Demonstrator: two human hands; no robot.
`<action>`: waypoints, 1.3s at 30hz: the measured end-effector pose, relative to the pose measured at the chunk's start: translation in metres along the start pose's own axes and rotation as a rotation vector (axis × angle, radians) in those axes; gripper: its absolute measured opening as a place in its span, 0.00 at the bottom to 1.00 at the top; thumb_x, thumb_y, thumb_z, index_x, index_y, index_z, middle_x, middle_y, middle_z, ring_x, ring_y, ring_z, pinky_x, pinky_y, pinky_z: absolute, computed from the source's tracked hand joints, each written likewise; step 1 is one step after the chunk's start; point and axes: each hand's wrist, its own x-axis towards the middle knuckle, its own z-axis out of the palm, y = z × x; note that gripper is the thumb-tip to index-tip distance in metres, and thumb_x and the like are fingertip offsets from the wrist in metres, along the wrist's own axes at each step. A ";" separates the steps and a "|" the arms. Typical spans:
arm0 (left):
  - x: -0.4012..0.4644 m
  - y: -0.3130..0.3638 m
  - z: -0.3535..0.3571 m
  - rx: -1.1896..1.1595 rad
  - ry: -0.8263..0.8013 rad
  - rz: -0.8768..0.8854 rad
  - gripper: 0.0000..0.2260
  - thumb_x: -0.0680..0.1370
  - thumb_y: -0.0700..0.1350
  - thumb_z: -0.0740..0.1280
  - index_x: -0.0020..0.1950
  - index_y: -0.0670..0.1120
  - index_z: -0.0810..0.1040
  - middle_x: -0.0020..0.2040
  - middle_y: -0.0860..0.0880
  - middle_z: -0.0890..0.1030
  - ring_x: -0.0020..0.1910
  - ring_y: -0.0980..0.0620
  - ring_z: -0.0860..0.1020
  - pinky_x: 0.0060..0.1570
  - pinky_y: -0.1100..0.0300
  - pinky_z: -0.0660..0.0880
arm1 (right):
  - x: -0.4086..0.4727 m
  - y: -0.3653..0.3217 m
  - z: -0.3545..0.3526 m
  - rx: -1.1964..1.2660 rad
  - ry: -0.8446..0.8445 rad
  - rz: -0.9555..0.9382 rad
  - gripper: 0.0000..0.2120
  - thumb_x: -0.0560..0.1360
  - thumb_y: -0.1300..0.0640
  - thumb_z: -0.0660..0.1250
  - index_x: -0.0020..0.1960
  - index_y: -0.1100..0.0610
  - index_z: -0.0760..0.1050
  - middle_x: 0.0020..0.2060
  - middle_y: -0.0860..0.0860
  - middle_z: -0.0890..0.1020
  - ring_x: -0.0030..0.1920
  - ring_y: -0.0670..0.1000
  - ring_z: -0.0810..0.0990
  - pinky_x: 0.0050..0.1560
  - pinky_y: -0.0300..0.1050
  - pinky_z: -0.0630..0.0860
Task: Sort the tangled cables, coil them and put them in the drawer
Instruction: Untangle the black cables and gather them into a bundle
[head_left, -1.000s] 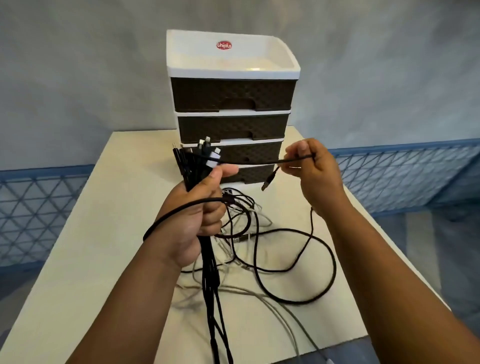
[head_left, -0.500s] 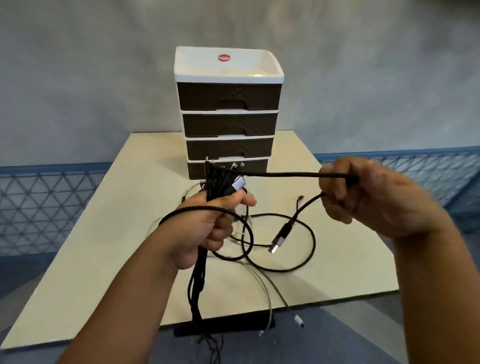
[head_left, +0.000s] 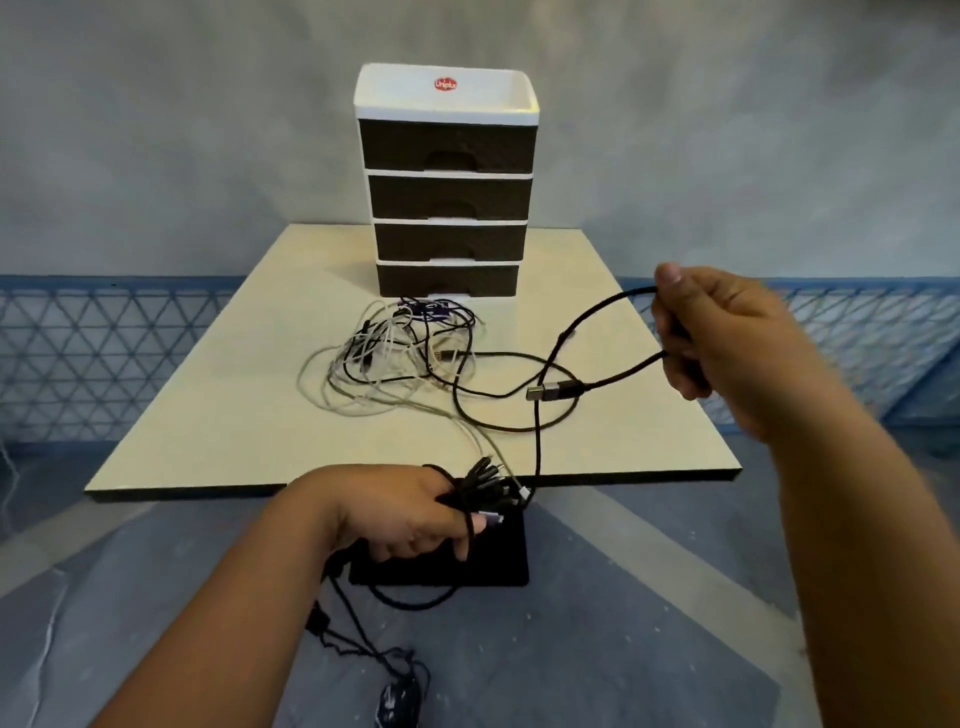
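Gripping a bundle of black cable ends (head_left: 485, 480), the left hand (head_left: 410, 514) sits at 6 o'clock, just below the near edge of the surface (head_left: 218, 410). The right hand (head_left: 727, 343), at 3 o'clock, is curled round a black cable (head_left: 587, 322) whose USB plug (head_left: 553, 391) hangs above the surface. A tangle of white and black cables (head_left: 395, 358) lies at centre, just before the drawer unit (head_left: 447, 197) at 12 o'clock, its four drawers closed.

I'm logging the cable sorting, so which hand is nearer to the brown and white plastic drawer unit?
Right. The right hand is raised beside the table's right edge, level with the drawer unit. The left hand hangs below the table's near edge, farther off.
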 end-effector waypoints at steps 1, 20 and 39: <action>-0.004 -0.001 0.001 0.050 0.017 -0.031 0.16 0.80 0.56 0.64 0.46 0.44 0.79 0.28 0.53 0.65 0.25 0.55 0.61 0.25 0.62 0.57 | -0.005 0.005 0.002 -0.018 -0.016 0.021 0.21 0.82 0.46 0.57 0.36 0.57 0.70 0.21 0.45 0.64 0.20 0.49 0.64 0.23 0.38 0.61; -0.055 0.026 0.013 0.132 0.221 0.157 0.16 0.79 0.57 0.65 0.40 0.46 0.75 0.28 0.52 0.68 0.26 0.53 0.65 0.26 0.62 0.63 | -0.067 0.034 0.086 -0.487 -0.277 -0.117 0.09 0.76 0.58 0.63 0.52 0.46 0.76 0.39 0.43 0.79 0.38 0.44 0.77 0.36 0.37 0.71; -0.051 0.012 -0.021 -0.063 0.327 0.220 0.14 0.78 0.56 0.66 0.43 0.46 0.73 0.28 0.53 0.64 0.25 0.56 0.61 0.23 0.64 0.58 | -0.033 0.045 0.088 -0.077 -0.163 -0.110 0.12 0.80 0.51 0.64 0.47 0.59 0.77 0.40 0.59 0.79 0.38 0.45 0.72 0.42 0.45 0.71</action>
